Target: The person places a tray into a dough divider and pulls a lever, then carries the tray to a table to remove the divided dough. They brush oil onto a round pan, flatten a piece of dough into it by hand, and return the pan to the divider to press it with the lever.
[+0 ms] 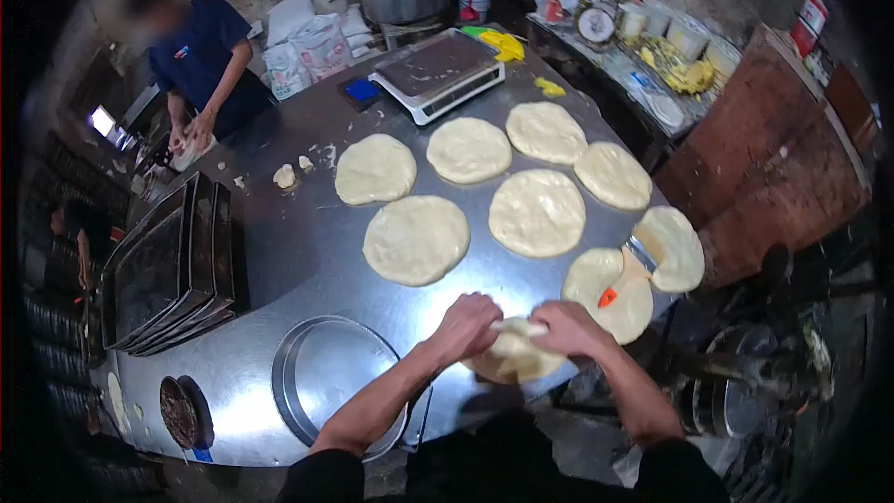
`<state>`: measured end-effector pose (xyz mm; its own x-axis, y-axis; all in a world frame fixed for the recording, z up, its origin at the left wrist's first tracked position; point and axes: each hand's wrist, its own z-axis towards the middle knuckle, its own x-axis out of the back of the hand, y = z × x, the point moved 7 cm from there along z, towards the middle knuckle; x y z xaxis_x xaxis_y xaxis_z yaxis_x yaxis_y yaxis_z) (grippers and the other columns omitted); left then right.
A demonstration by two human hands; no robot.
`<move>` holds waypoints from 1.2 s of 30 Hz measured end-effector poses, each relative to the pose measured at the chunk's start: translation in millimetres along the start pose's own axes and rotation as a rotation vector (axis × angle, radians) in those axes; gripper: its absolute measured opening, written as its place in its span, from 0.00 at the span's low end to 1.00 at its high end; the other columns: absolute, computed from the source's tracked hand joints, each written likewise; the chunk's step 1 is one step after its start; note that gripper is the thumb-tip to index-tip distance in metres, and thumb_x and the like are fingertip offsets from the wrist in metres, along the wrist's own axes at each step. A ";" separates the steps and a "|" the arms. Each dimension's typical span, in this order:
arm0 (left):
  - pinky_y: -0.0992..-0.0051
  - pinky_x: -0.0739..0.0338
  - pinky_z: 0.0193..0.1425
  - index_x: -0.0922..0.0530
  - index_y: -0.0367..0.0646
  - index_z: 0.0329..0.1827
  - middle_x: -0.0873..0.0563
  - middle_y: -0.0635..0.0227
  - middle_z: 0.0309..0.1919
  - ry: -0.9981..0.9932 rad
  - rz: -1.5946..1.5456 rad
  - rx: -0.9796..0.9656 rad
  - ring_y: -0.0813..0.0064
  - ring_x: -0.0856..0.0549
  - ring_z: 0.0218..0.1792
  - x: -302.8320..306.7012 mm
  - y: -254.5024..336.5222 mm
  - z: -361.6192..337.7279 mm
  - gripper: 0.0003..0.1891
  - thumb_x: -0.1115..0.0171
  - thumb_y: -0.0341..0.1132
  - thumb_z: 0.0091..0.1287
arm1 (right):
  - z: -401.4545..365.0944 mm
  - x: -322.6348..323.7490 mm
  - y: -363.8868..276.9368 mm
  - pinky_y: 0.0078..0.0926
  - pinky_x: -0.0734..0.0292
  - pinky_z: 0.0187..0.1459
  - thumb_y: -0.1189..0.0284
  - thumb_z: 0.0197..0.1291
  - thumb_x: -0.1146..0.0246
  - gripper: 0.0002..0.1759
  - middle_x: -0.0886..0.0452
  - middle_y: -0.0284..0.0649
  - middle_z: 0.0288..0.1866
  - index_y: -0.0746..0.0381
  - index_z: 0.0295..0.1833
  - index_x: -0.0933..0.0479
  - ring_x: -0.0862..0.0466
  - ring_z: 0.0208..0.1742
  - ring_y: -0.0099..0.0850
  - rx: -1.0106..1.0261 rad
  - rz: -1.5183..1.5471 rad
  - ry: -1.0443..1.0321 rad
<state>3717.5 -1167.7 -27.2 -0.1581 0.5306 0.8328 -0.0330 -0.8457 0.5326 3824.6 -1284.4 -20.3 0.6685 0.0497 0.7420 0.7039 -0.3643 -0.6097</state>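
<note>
My left hand [472,324] and my right hand [570,327] are closed on the far edge of a flat dough round [517,365] near the table's front edge. That edge is lifted or folded in a pale strip between them. The fingertips are partly hidden. Right of my right hand, a pastry brush [635,265] lies across two dough rounds, the nearer one [615,307] under its orange-tipped handle and the farther one [677,247] beside its bristles. Beyond my hands several more rounds lie flat, among them one on the left [415,240] and one in the middle [537,212].
A round metal pan [289,382] stands left of my arm, near a small dark bowl [179,413]. Stacked rectangular trays [163,265] are at the left. A digital scale [438,74] sits at the back. Another person [207,56] works dough at the far left.
</note>
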 end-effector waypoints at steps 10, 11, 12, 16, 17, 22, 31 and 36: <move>0.71 0.22 0.49 0.22 0.38 0.60 0.13 0.60 0.44 -0.344 -0.568 0.400 0.77 0.17 0.43 -36.8 -49.1 -5.4 0.25 0.33 0.42 0.62 | 5.6 -42.7 50.0 0.32 0.24 0.50 0.62 0.51 0.27 0.28 0.17 0.49 0.43 0.69 0.52 0.25 0.18 0.48 0.30 -0.188 0.446 0.121; 0.72 0.21 0.48 0.22 0.38 0.59 0.13 0.61 0.43 -0.298 -0.656 0.442 0.77 0.17 0.42 -24.5 -44.9 -11.7 0.24 0.33 0.40 0.62 | -3.8 -31.1 38.3 0.31 0.23 0.49 0.64 0.51 0.27 0.28 0.17 0.48 0.43 0.69 0.52 0.25 0.18 0.47 0.30 -0.139 0.473 0.196; 0.73 0.21 0.47 0.21 0.38 0.58 0.13 0.62 0.42 -0.260 -0.753 0.497 0.78 0.17 0.41 -16.0 -38.9 -24.6 0.23 0.32 0.38 0.61 | -17.3 -22.3 24.4 0.31 0.22 0.48 0.66 0.50 0.26 0.27 0.17 0.47 0.44 0.70 0.52 0.25 0.18 0.46 0.30 -0.101 0.505 0.259; 0.76 0.21 0.44 0.21 0.36 0.54 0.13 0.67 0.37 -0.089 -0.758 0.318 0.80 0.17 0.37 71.3 -1.4 -60.5 0.21 0.29 0.37 0.61 | -52.7 26.0 -82.0 0.27 0.22 0.47 0.69 0.53 0.27 0.25 0.16 0.44 0.44 0.69 0.54 0.25 0.18 0.45 0.27 0.049 0.478 0.417; 0.76 0.21 0.44 0.21 0.36 0.54 0.13 0.67 0.37 -0.087 -0.757 0.313 0.80 0.17 0.37 89.2 3.4 -73.1 0.21 0.29 0.37 0.61 | -55.9 25.7 -106.1 0.27 0.22 0.47 0.69 0.53 0.27 0.25 0.16 0.44 0.44 0.69 0.54 0.25 0.18 0.45 0.27 0.052 0.474 0.421; 0.76 0.22 0.41 0.18 0.38 0.51 0.13 0.66 0.34 0.052 -0.443 0.248 0.80 0.17 0.36 196.5 18.1 -157.2 0.18 0.30 0.37 0.61 | -50.4 -4.7 -210.1 0.24 0.22 0.46 0.71 0.54 0.28 0.22 0.15 0.42 0.43 0.68 0.53 0.25 0.18 0.43 0.25 0.099 0.390 0.560; 0.75 0.22 0.43 0.17 0.37 0.48 0.13 0.68 0.36 0.083 -0.550 0.327 0.80 0.17 0.37 254.6 -22.7 -290.6 0.15 0.31 0.36 0.61 | -14.9 -83.1 -326.7 0.21 0.24 0.47 0.74 0.54 0.28 0.23 0.17 0.38 0.44 0.68 0.55 0.25 0.20 0.45 0.21 0.195 0.625 0.343; 0.66 0.26 0.59 0.27 0.33 0.63 0.20 0.55 0.55 0.118 -0.339 0.668 0.64 0.20 0.54 175.9 -123.7 -339.6 0.30 0.35 0.43 0.62 | 85.6 -197.0 -268.4 0.34 0.26 0.56 0.62 0.56 0.30 0.33 0.21 0.49 0.55 0.67 0.63 0.30 0.20 0.55 0.36 -0.004 0.440 0.131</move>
<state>3358.7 -989.0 2.0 -0.3516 0.7140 0.6055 0.5005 -0.4032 0.7661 3524.5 -1116.8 -26.7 0.8674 -0.2286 0.4421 0.3590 -0.3278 -0.8739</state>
